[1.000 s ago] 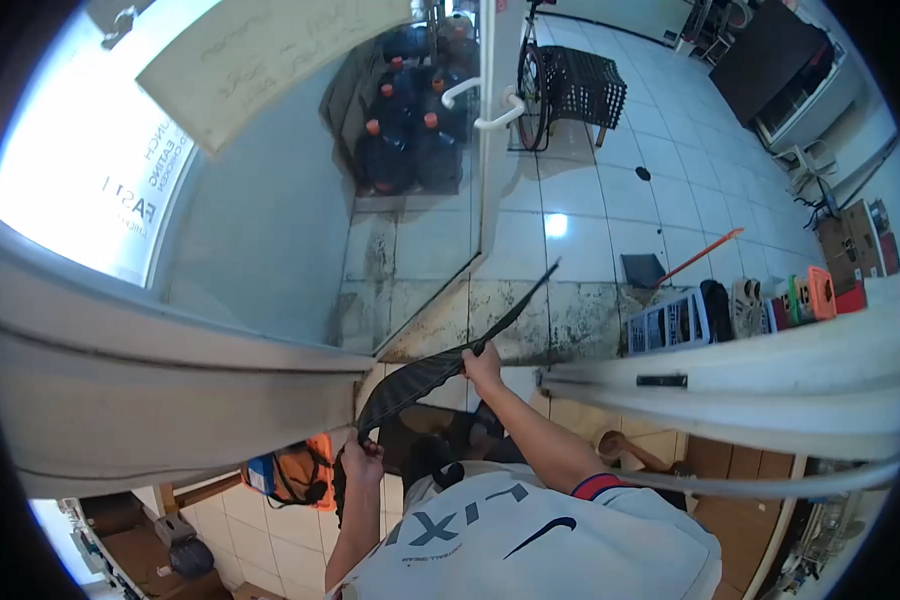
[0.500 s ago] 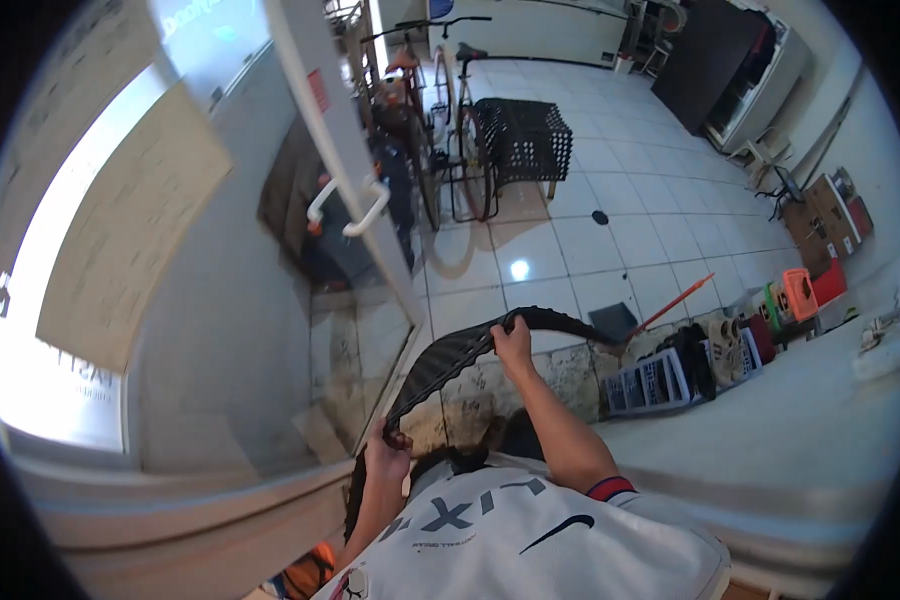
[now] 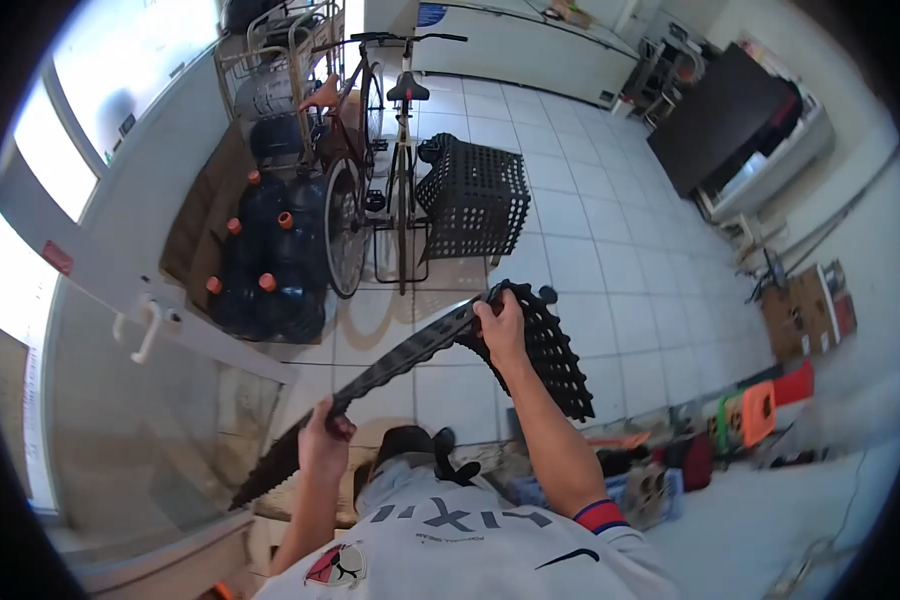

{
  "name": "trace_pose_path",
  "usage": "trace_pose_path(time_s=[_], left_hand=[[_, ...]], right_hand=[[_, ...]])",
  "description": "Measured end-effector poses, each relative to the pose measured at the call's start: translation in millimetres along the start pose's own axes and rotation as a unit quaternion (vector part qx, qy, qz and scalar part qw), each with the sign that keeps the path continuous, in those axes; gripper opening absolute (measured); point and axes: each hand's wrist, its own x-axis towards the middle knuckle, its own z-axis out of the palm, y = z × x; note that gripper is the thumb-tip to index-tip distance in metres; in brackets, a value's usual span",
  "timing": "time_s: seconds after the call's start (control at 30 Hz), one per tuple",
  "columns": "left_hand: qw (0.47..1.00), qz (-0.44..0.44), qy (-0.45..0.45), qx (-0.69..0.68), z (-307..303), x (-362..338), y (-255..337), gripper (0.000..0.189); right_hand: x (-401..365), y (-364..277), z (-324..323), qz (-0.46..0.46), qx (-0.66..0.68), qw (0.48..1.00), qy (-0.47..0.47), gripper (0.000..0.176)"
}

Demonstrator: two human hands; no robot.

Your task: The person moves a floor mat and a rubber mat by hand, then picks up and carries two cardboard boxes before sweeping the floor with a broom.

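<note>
A black rubber mat with holes (image 3: 548, 365) hangs folded between my two hands in the head view. My right hand (image 3: 502, 328) grips its upper edge near the middle of the view, and a perforated flap droops to the right of it. Lower and to the left, my left hand (image 3: 325, 440) is closed around the same edge, with the mat's end trailing down beside the glass door. A similar perforated black mat (image 3: 480, 200) lies draped over something behind, beside the bicycles.
Two bicycles (image 3: 403, 150) stand ahead. Large water bottles with orange caps (image 3: 280, 260) are grouped at left, by the open door with a white handle (image 3: 150, 332). Shoes and a crate (image 3: 650, 495) line the right wall, with cardboard boxes (image 3: 795, 318) beyond.
The view has moved forward through the doorway, and the door now stands farther left. Both hands still grip the mat, whose right part has swung down into a hanging flap.
</note>
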Motion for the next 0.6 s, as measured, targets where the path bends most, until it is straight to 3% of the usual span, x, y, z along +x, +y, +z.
trace_pose_path(time_s=[0.03, 0.1, 0.27, 0.37, 0.6], left_hand=[[1.000, 0.013, 0.015, -0.005, 31.1, 11.5, -8.7, 0.015], [0.997, 0.069, -0.016, 0.006, 94.5, 28.7, -15.4, 0.016], [0.987, 0.160, -0.029, -0.009, 237.7, 78.0, -48.5, 0.013], [0.977, 0.199, -0.050, -0.060, 322.5, 133.8, -66.6, 0.012], [0.941, 0.314, 0.017, -0.127, 507.2, 220.0, -75.1, 0.015]], right_hand=[[31.6, -11.9, -9.7, -0.028, 0.004, 1.000, -0.002, 0.017], [87.3, -46.4, -32.6, 0.036, 0.042, 0.998, -0.032, 0.014], [253.7, -54.3, -69.1, 0.015, 0.083, 0.995, -0.047, 0.014], [360.0, -49.3, -75.8, -0.003, 0.119, 0.988, -0.099, 0.012], [587.5, -72.0, -55.5, -0.015, 0.147, 0.967, -0.207, 0.011]])
